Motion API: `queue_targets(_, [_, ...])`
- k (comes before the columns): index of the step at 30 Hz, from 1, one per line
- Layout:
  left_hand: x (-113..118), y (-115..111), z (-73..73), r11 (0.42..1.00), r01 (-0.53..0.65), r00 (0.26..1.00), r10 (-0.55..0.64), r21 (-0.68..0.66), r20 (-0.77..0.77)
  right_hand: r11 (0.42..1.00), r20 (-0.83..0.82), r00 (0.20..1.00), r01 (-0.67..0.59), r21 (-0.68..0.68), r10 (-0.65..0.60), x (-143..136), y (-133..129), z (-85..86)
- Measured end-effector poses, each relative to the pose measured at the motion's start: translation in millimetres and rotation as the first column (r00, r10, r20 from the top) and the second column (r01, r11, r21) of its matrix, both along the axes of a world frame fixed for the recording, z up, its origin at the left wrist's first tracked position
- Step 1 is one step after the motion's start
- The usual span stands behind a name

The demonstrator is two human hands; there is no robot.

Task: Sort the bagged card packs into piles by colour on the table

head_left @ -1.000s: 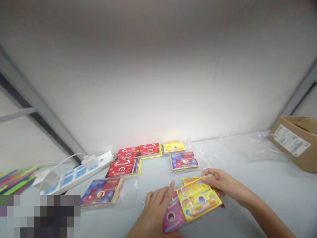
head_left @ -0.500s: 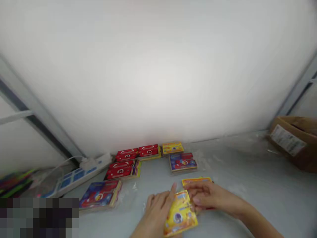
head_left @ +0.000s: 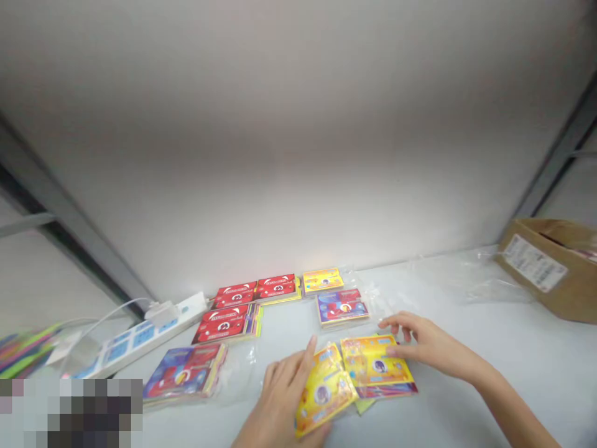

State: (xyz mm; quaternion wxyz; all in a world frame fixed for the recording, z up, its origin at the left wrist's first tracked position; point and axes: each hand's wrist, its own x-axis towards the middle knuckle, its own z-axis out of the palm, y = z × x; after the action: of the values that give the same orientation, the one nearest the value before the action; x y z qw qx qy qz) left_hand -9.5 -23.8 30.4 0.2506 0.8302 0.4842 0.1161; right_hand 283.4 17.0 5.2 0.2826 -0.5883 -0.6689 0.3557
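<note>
My left hand point(head_left: 284, 398) is closed on a yellow card pack point(head_left: 324, 393) in clear wrapping, near the bottom centre. To its right lies another yellow card pack point(head_left: 377, 361), fanned over a red and purple one point(head_left: 389, 390). My right hand point(head_left: 417, 342) is over that pack's right side, its thumb at the pack's edge and its fingers apart. Behind them lie a blue and red stack point(head_left: 342, 306) and a small yellow stack point(head_left: 323, 280).
Red card stacks point(head_left: 222, 323) stand at centre left, with a blue and red stack point(head_left: 180, 371) nearer. Further left is a white power strip point(head_left: 135, 342) with a plug and cable. A cardboard box point(head_left: 555, 267) sits at the right beside clear plastic film.
My right hand has moved right and opened, uncovering the yellow pack and the red and purple one below it. My left hand and its pack have shifted slightly left.
</note>
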Motion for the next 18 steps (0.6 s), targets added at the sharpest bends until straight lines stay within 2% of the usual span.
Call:
queue_targets(4, [-6,3,2.4,0.999,-0.032,0.999,0.032,0.038,0.0,0.998,0.131,0.991,-0.022,-0.052,0.029,8,0,-10.4])
queue_targets(8, [-8,5,3.1,0.997,-0.066,0.998,0.067,0.047,-0.008,1.0,0.116,0.993,0.021,-0.023,-0.018,5,2,-10.0])
queue_targets(10, [-9,6,1.6,0.997,-0.066,0.998,0.066,0.041,-0.016,0.999,0.039,0.998,0.044,-0.013,-0.043,5,4,-6.3])
queue_targets(12, [-9,6,-0.7,0.997,-0.067,0.998,0.068,0.039,-0.018,0.998,-0.119,0.992,0.036,-0.047,-0.041,5,4,-1.3])
queue_targets(15, [-9,5,-3.3,0.997,-0.061,0.998,0.062,0.048,-0.012,0.996,-0.359,0.931,0.041,-0.081,-0.067,6,1,7.4])
queue_targets(18, [-7,5,-3.7,0.998,-0.043,0.999,0.043,0.056,-0.01,0.988,-0.465,0.872,0.133,-0.076,-0.153,5,-2,15.1])
